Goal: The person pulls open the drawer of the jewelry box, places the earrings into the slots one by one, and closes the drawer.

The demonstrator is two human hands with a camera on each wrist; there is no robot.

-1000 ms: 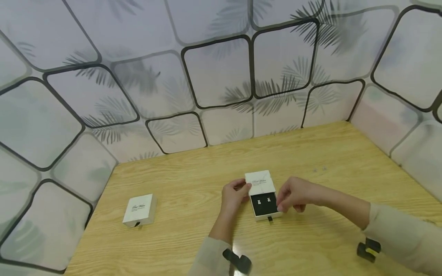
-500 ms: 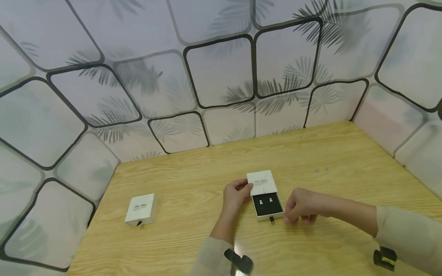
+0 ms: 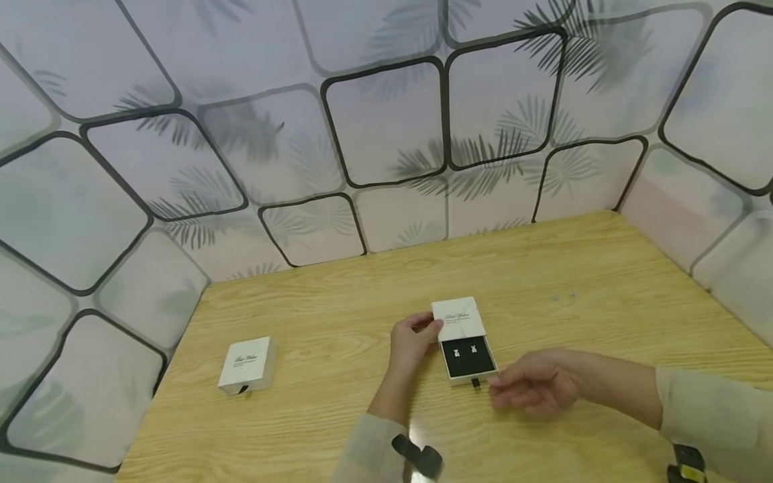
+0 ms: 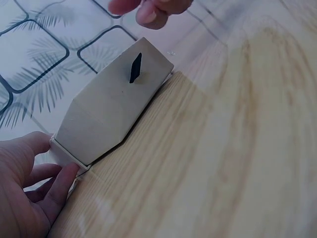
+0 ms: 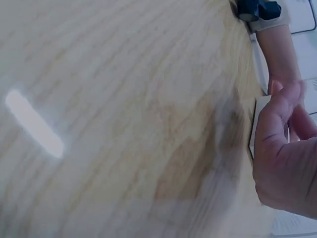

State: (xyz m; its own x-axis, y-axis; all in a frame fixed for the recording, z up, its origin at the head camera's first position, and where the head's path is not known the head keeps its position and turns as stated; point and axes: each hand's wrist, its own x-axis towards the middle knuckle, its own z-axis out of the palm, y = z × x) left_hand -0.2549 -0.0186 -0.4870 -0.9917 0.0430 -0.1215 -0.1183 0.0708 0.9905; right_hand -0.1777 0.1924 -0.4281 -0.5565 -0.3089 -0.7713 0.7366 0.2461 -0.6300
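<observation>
A small white jewelry box lies on the wooden table with its drawer slid partly out. A pair of small earrings sits on the black pad in the drawer. My left hand grips the sleeve of the box at its left side, thumb and fingers around the edge in the left wrist view. At the drawer's front right corner is my right hand, palm turned partly up and fingers relaxed. In the left wrist view its fingers appear just apart from the drawer front with its black pull tab.
Another white box, closed, stands at the left of the table. Two tiny clear pieces lie toward the back right. Patterned panels rise behind and on both sides.
My right hand has moved back from the drawer's right edge toward its front corner, and its palm has turned up with the fingers loosened. My left hand keeps its grip on the box.
</observation>
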